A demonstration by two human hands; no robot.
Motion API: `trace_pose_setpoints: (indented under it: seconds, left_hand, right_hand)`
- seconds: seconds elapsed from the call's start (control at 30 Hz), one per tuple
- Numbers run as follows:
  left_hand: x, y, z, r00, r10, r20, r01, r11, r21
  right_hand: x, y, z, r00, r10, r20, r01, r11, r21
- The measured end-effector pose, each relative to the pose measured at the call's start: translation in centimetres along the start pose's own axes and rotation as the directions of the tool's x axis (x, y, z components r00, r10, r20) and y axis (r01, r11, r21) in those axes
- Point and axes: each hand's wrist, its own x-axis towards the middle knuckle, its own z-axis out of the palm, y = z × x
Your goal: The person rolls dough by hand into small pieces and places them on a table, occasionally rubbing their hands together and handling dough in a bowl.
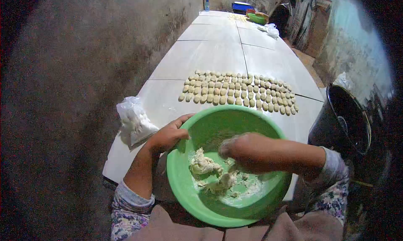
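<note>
A green plastic basin (178, 199) is tilted toward me at the near end of the table, above my lap. My left hand (170, 134) grips its upper left rim, thumb near the inner side. Inside lie shaggy lumps of pale dough (203, 165) and loose white flour (239, 199). My right hand (241, 148) is inside the basin just above the dough, knuckles up and blurred by motion; its fingers are hidden, and I cannot tell whether it holds dough.
Rows of small dough pieces (231, 85) lie on the white tiled table (210, 52) beyond the basin. A plastic bag of white powder (134, 119) sits left; a dark bucket (319, 132) stands right. Another green bowl (257, 18) and a blue scale-like object (242, 7) are at the far end.
</note>
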Motion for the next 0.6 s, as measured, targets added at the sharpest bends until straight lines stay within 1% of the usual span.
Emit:
trace_pose_setpoints:
  seconds: [0.07, 0.1, 0.13, 0.17, 0.2, 0.23, 0.27, 0.3, 0.33, 0.37, 0.4, 0.43, 0.47, 0.5, 0.53, 0.57, 0.6]
  left_hand:
    - [-0.2, 0.0, 0.4, 0.998, 0.066, -0.015, -0.065, 0.997, 0.050]
    - [0.0, -0.3, 0.1, 0.998, 0.061, -0.019, -0.059, 0.995, 0.084]
    - [-0.1, -0.3, 0.0, 0.998, 0.059, -0.021, -0.057, 0.996, 0.075]
    - [-0.2, -0.1, 0.1, 0.998, 0.055, -0.007, -0.055, 0.996, 0.072]
    - [-0.3, 0.1, 0.2, 0.999, 0.051, 0.008, -0.052, 0.996, 0.069]
    - [-0.3, -0.1, 0.2, 0.999, 0.049, 0.014, -0.049, 0.997, 0.062]
    - [-0.3, 0.0, 0.1, 0.999, 0.051, 0.015, -0.052, 0.997, 0.062]
    - [-0.4, 0.3, 0.1, 0.999, 0.033, 0.026, -0.035, 0.994, 0.101]
    - [-0.5, 0.6, 0.0, 0.999, 0.014, 0.035, -0.019, 0.990, 0.141]
    - [-0.3, 0.9, 0.1, 0.999, -0.001, 0.046, -0.007, 0.983, 0.181]
    - [-0.3, 0.9, 0.4, 0.999, 0.000, 0.048, -0.009, 0.982, 0.188]
    - [-0.5, 0.9, 1.0, 0.997, 0.001, 0.075, -0.017, 0.977, 0.212]
    - [-0.7, 1.1, 1.7, 0.995, 0.002, 0.102, -0.026, 0.971, 0.237]
    - [-0.9, 1.3, 2.0, 0.992, 0.053, 0.112, -0.088, 0.939, 0.334]
    - [-0.9, 1.9, 2.2, 0.986, 0.108, 0.130, -0.155, 0.889, 0.431]
    - [-1.3, 2.4, 3.0, 0.985, 0.169, 0.026, -0.130, 0.643, 0.754]
    - [-1.8, 3.5, 4.2, 0.962, 0.268, -0.045, -0.039, 0.302, 0.953]
  right_hand:
    - [0.3, -0.8, 1.8, 0.966, -0.079, 0.244, 0.094, 0.994, -0.050]
    - [0.5, -0.7, 3.2, 0.961, -0.111, 0.253, 0.107, 0.994, 0.029]
    - [0.7, -0.6, 4.8, 0.959, -0.113, 0.261, 0.108, 0.994, 0.030]
    - [0.9, -0.3, 6.5, 0.970, -0.067, 0.232, 0.062, 0.998, 0.031]
    - [0.9, -0.6, 6.6, 0.980, -0.021, 0.200, 0.015, 0.999, 0.032]
    - [0.8, -0.6, 6.3, 0.977, -0.108, 0.183, 0.109, 0.994, 0.007]
    - [0.4, -0.5, 5.8, 0.977, -0.106, 0.183, 0.107, 0.994, 0.005]
    - [0.3, -1.7, 3.3, 0.979, 0.031, 0.200, -0.056, 0.991, 0.121]
    - [0.2, -2.1, 1.7, 0.959, 0.163, 0.230, -0.217, 0.948, 0.232]
    - [-0.3, -1.3, 1.2, 0.981, 0.102, 0.166, -0.143, 0.955, 0.260]
    - [-0.6, -0.9, 1.4, 0.982, 0.104, 0.159, -0.143, 0.955, 0.261]
    - [-1.0, -0.4, 1.5, 0.995, -0.012, -0.102, 0.032, 0.979, 0.203]
    - [-1.6, -0.1, 1.5, 0.927, -0.143, -0.347, 0.188, 0.977, 0.098]
    - [-2.3, -0.4, 1.0, 0.925, -0.113, -0.362, 0.138, 0.989, 0.044]
    - [-2.8, -0.5, 0.3, 0.918, -0.111, -0.382, 0.133, 0.991, 0.033]
    - [-3.5, -0.6, -0.3, 0.925, -0.134, -0.355, 0.165, 0.984, 0.060]
    - [-4.0, -0.6, -0.6, 0.931, -0.157, -0.328, 0.196, 0.977, 0.087]
